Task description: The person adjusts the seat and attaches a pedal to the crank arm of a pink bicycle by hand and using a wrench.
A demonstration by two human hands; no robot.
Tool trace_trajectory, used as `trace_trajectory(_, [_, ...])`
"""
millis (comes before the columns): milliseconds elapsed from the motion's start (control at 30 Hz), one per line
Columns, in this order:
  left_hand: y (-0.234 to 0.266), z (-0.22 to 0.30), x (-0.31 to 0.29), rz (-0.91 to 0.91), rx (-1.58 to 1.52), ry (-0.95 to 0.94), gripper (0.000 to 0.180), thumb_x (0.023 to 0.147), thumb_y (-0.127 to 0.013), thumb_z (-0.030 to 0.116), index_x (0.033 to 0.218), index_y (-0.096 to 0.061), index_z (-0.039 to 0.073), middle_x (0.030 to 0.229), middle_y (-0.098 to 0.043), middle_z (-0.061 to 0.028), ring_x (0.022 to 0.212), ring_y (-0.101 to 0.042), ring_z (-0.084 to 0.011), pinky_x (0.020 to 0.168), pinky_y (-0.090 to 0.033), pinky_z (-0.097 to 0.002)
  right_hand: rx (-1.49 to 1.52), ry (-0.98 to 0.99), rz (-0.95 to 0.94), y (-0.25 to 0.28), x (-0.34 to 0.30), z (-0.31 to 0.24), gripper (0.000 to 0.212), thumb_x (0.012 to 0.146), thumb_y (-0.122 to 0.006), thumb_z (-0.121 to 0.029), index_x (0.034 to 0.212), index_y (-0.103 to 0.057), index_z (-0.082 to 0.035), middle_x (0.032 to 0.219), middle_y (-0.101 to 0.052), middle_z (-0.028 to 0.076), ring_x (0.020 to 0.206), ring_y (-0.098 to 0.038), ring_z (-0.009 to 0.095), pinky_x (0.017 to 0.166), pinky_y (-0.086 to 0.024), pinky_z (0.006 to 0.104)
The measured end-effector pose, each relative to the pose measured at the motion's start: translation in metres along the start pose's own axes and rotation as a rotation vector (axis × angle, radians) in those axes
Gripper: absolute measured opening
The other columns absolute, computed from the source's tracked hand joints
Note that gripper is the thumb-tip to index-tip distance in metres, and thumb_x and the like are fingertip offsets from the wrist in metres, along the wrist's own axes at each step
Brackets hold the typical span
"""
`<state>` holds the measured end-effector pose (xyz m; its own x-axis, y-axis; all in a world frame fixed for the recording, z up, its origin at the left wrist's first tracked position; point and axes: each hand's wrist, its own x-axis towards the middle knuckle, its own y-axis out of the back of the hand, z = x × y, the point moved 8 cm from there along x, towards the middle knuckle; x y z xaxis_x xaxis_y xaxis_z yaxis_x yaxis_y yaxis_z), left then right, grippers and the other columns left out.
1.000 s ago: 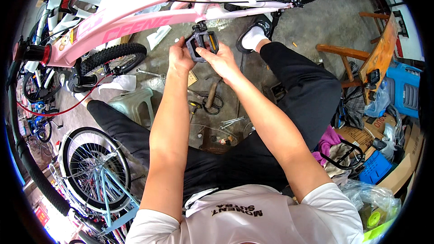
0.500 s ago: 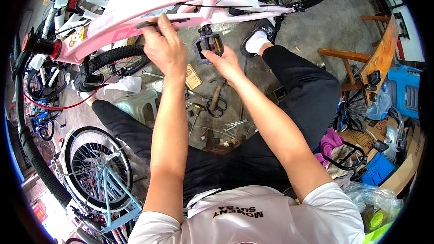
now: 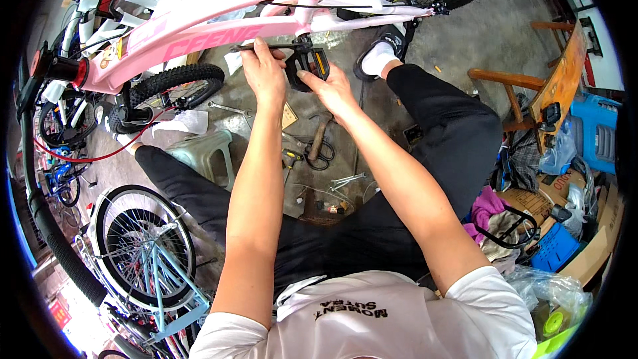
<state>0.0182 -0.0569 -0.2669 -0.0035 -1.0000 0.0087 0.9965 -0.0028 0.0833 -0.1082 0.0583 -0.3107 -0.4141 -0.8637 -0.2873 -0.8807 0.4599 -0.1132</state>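
Note:
A pink bicycle frame [image 3: 219, 38] stretches across the top of the view. My left hand [image 3: 264, 70] is closed round a dark, slim wrench [image 3: 284, 47], which points right toward the inner end of a black pedal [image 3: 308, 61] below the frame. Whether its jaw sits on the pedal axle is too small to tell. With thumb and fingers closed, my right hand [image 3: 332, 90] grips the pedal's near right corner. The pedal has an orange reflector on its right side.
On the floor between my legs lie a hammer [image 3: 319, 138], scissors [image 3: 324, 156], a yellow-handled screwdriver [image 3: 290, 157] and several wrenches [image 3: 348, 180]. A pale green stool [image 3: 203, 154] stands left. Other bicycle parts [image 3: 143, 252] crowd the left; a wooden chair [image 3: 561, 86] stands right.
My left hand and the wrench have swung down and to the right, away from the frame tube and closer to the pedal. My right hand stays on the pedal.

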Motion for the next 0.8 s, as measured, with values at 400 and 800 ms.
trace_trajectory(400, [-0.038,-0.134,-0.020,-0.271,-0.886,0.977,0.051,0.112,-0.024,0.032,0.136,-0.051,-0.004,0.131,-0.064,-0.0228,0.124,-0.061,-0.0395,0.115,-0.040,-0.0536,-0.167,0.190,0.090,0.002,0.003,-0.008,0.030,0.089,-0.077,-0.021,0.110,-0.068,-0.002,0.094,-0.070,0.004,0.085,-0.061,0.012,0.081,-0.051,0.0309])
trace_trajectory(800, [0.058,-0.002,0.015,0.246,-0.198,0.206,0.033,0.108,-0.052,0.036,0.098,-0.058,0.005,0.075,-0.062,-0.0028,0.058,-0.051,-0.0108,0.054,-0.041,-0.0246,-0.256,0.089,0.086,0.004,-0.002,-0.012,0.038,0.087,-0.076,-0.028,0.115,-0.067,-0.004,0.103,-0.074,0.016,0.098,-0.071,0.029,0.088,-0.053,0.0405])
